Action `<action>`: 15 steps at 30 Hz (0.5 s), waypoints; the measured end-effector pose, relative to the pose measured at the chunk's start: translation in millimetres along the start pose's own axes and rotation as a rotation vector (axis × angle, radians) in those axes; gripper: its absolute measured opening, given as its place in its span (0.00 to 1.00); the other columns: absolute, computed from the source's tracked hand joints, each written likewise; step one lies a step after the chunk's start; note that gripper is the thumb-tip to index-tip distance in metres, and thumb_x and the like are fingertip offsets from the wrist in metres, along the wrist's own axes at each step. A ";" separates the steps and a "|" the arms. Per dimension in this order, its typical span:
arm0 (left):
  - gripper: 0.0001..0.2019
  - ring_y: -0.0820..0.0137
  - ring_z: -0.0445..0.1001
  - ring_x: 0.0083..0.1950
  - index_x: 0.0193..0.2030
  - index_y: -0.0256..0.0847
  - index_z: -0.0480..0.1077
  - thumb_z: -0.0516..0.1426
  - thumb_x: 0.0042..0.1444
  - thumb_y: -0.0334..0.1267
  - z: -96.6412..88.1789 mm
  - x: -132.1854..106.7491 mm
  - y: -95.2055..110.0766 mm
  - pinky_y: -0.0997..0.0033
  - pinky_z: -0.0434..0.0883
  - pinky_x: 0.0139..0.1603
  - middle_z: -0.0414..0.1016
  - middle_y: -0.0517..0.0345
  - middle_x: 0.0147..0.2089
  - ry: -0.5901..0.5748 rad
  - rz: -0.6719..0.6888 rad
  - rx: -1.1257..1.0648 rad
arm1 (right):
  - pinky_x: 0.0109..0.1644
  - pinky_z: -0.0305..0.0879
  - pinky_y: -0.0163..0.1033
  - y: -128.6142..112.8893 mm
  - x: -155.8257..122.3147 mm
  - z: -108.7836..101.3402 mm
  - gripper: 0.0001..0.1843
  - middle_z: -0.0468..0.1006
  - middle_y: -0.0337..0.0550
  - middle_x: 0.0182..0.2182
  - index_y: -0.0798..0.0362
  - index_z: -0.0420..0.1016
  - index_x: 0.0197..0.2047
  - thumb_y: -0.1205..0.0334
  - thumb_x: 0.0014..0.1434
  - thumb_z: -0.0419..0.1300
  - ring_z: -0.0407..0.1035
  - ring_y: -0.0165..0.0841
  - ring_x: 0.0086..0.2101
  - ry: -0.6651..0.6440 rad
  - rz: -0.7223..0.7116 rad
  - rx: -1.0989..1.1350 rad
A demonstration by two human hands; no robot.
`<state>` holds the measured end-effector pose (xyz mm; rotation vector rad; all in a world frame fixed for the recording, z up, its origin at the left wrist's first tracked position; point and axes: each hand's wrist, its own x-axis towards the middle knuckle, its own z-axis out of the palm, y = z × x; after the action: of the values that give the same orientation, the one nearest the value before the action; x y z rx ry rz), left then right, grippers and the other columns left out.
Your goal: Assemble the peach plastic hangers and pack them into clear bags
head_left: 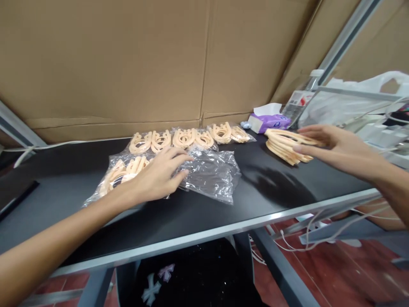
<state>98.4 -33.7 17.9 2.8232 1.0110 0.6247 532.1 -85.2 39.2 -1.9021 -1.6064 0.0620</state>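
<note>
My left hand (162, 172) reaches over the clear plastic bags, its fingers apart and nothing gripped in it. Close under it lie a flat clear bag (212, 175) and, to its left, a clear bag with beige ring-shaped pieces (123, 172) inside. At the right of the table, my right hand (329, 147) has its thumb and fingers closed on the edge of a stack of beige ring-shaped pieces (283, 147). The stack is slightly fanned, and a dark shadow falls in front of it. Whether it rests on the table I cannot tell.
Several bagged ring-shaped pieces (185, 137) form a row along the back of the black table (204, 221). A purple tissue pack (271, 121), a plastic bottle (298, 102) and white bags (354, 100) stand at the back right. Cardboard (128, 64) walls the rear. A dark flat object (15, 196) lies left.
</note>
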 end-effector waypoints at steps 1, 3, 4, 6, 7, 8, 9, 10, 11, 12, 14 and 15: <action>0.17 0.55 0.71 0.61 0.56 0.38 0.74 0.50 0.69 0.41 0.7 0.6 -4.1 0.47 0.68 0.65 0.76 0.45 0.57 0.026 -0.026 0.001 | 0.65 0.66 0.57 -7.1 -11.4 -0.7 0.41 0.80 0.51 0.58 0.47 0.78 0.56 0.31 0.44 0.67 0.74 0.53 0.56 -0.058 -0.052 -0.002; 0.16 0.56 0.74 0.56 0.52 0.37 0.74 0.49 0.68 0.40 -0.1 1.2 -9.7 0.49 0.71 0.62 0.78 0.46 0.53 0.039 -0.093 -0.004 | 0.65 0.67 0.57 -22.6 -32.9 1.7 0.38 0.80 0.49 0.57 0.45 0.78 0.55 0.32 0.46 0.68 0.74 0.53 0.56 -0.180 -0.146 -0.010; 0.16 0.57 0.75 0.55 0.51 0.37 0.74 0.49 0.67 0.39 -1.2 1.1 -11.0 0.50 0.71 0.61 0.79 0.47 0.52 0.025 -0.122 -0.003 | 0.64 0.68 0.56 -30.3 -41.8 4.7 0.36 0.80 0.48 0.57 0.45 0.78 0.56 0.34 0.49 0.68 0.74 0.52 0.56 -0.230 -0.177 -0.017; 0.16 0.57 0.77 0.54 0.52 0.37 0.75 0.48 0.67 0.38 -3.3 0.6 -11.1 0.51 0.72 0.61 0.80 0.47 0.51 -0.026 -0.164 0.003 | 0.60 0.72 0.54 -43.0 -54.3 12.9 0.32 0.82 0.48 0.54 0.46 0.78 0.55 0.38 0.53 0.68 0.76 0.50 0.53 -0.283 -0.240 -0.015; 0.17 0.57 0.77 0.53 0.53 0.37 0.75 0.48 0.67 0.38 -4.0 0.3 -10.4 0.52 0.72 0.60 0.80 0.47 0.51 -0.051 -0.182 0.003 | 0.58 0.73 0.54 -47.6 -57.9 17.7 0.31 0.82 0.48 0.53 0.47 0.78 0.55 0.39 0.53 0.67 0.77 0.50 0.52 -0.303 -0.276 -0.007; 0.18 0.58 0.78 0.52 0.53 0.37 0.75 0.47 0.67 0.38 -4.3 0.0 -9.5 0.52 0.73 0.60 0.81 0.47 0.51 -0.071 -0.199 -0.001 | 0.58 0.74 0.54 -50.9 -59.9 22.5 0.30 0.83 0.48 0.52 0.47 0.77 0.55 0.39 0.54 0.67 0.77 0.50 0.51 -0.315 -0.310 0.002; 0.18 0.58 0.78 0.52 0.54 0.37 0.75 0.47 0.67 0.38 -4.2 -0.2 -8.8 0.53 0.73 0.59 0.81 0.47 0.52 -0.083 -0.215 -0.010 | 0.57 0.74 0.56 -53.1 -60.8 27.2 0.29 0.83 0.48 0.51 0.46 0.77 0.54 0.39 0.54 0.67 0.78 0.50 0.51 -0.324 -0.341 0.011; 0.19 0.58 0.79 0.51 0.54 0.37 0.75 0.47 0.67 0.38 -3.8 -0.4 -8.5 0.53 0.74 0.59 0.81 0.47 0.52 -0.090 -0.229 -0.020 | 0.56 0.75 0.57 -54.9 -60.9 31.6 0.29 0.83 0.48 0.51 0.45 0.77 0.54 0.39 0.54 0.67 0.78 0.51 0.50 -0.325 -0.365 0.019; 0.19 0.58 0.79 0.51 0.54 0.37 0.76 0.47 0.67 0.37 -3.3 -0.5 -8.5 0.54 0.74 0.58 0.82 0.47 0.52 -0.091 -0.240 -0.029 | 0.55 0.75 0.58 -56.5 -60.5 35.8 0.28 0.83 0.48 0.51 0.45 0.77 0.53 0.39 0.55 0.67 0.78 0.51 0.50 -0.318 -0.382 0.029; 0.19 0.58 0.79 0.52 0.54 0.37 0.76 0.47 0.67 0.37 -2.7 -0.7 -9.0 0.55 0.74 0.58 0.82 0.47 0.53 -0.090 -0.249 -0.037 | 0.54 0.76 0.59 -58.5 -59.9 39.7 0.27 0.83 0.48 0.50 0.45 0.77 0.53 0.39 0.55 0.67 0.78 0.52 0.50 -0.308 -0.391 0.038; 0.19 0.59 0.79 0.52 0.54 0.38 0.77 0.47 0.67 0.36 -1.4 -1.2 -10.8 0.56 0.74 0.58 0.82 0.48 0.53 -0.087 -0.260 -0.052 | 0.53 0.76 0.59 -65.1 -58.6 47.6 0.27 0.83 0.49 0.50 0.46 0.76 0.53 0.39 0.57 0.66 0.77 0.52 0.49 -0.287 -0.395 0.060; 0.19 0.59 0.80 0.52 0.55 0.39 0.77 0.48 0.67 0.36 -0.9 -1.4 -11.8 0.56 0.74 0.59 0.82 0.48 0.54 -0.088 -0.262 -0.061 | 0.54 0.76 0.59 -70.0 -57.9 51.9 0.27 0.82 0.50 0.50 0.47 0.76 0.53 0.39 0.57 0.66 0.77 0.51 0.49 -0.268 -0.399 0.076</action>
<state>90.1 -25.5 15.7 2.5786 1.2918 0.4892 434.5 -111.4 11.7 -1.5337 -2.1053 0.2134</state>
